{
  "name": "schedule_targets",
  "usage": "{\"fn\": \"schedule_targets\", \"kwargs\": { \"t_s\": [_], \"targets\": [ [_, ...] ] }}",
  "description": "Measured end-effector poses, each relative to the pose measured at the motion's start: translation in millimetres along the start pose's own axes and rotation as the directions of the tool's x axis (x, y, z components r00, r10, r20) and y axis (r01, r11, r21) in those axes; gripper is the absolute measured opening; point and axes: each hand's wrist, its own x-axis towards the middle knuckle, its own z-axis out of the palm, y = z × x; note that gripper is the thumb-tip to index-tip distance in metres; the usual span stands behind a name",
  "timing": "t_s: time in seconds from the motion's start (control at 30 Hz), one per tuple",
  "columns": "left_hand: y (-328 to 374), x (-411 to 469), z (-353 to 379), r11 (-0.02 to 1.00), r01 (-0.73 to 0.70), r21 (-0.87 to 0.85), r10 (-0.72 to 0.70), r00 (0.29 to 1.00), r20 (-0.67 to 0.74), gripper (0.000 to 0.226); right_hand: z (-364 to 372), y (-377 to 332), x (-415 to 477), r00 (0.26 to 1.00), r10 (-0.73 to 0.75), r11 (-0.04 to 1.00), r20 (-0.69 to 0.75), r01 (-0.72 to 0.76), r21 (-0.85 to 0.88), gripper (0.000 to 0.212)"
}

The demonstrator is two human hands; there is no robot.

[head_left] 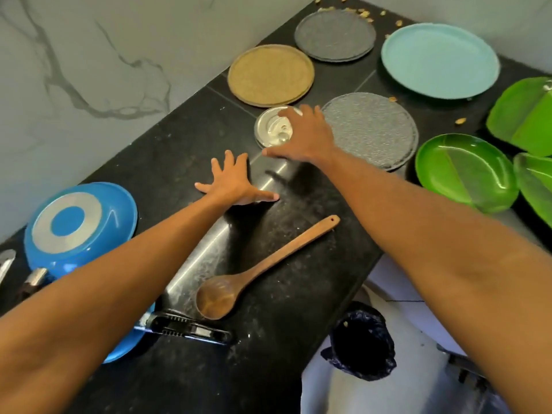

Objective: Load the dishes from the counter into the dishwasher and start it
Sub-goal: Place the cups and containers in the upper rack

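Here, both bare arms reach out over a black counter (179,135) that runs from near left to far right along a marbled wall (74,70). The left hand (236,182) lies flat on the counter with fingers spread wide apart, holding nothing. The right hand (301,135) is farther out, over the right part of a small steel lid (273,128). Its fingers are stretched and its thumb is splayed toward the left. Whether the fingers actually touch the lid cannot be told, and nothing is clamped in it.

The dishes sit on the counter. Just beyond the lid lies a brown round plate (270,74), and farther still a dark grey plate (334,34). Right of that is a pale blue plate (440,59). A textured grey plate (373,130) lies just right of the lid, partly under the right wrist. Nearer on the right is a green divided plate (466,171), with more green leaf-shaped dishes (525,115) at the right edge.

Between the forearms a wooden spoon (260,270) lies slanted, bowl near, handle pointing far right. At the near left a blue pan (80,225) rests upside down. A black handle (188,327) sticks out from another blue piece mostly hidden by the left forearm. Small crumbs (361,11) are scattered at the far end. Below the counter edge stands a bin with a dark bag (361,342).
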Motion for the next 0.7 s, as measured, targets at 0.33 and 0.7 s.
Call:
{"fn": "schedule_targets", "kwargs": {
  "t_s": [0.33,0.7],
  "targets": [
    [4.2,7.3,-6.6,1.000,-0.013,-0.029,0.012,1.000,-0.010,0.125,14.1,-15.1,32.8,0.993,0.087,0.987,0.076,-0.076,-0.139,0.112],
    [23.7,-17.6,2.0,0.975,-0.143,-0.171,0.073,0.930,-0.360,0.041,-42.1,27.6,-47.1,0.985,0.090,0.995,-0.151,-0.093,-0.016,0.101]
  ]
}}
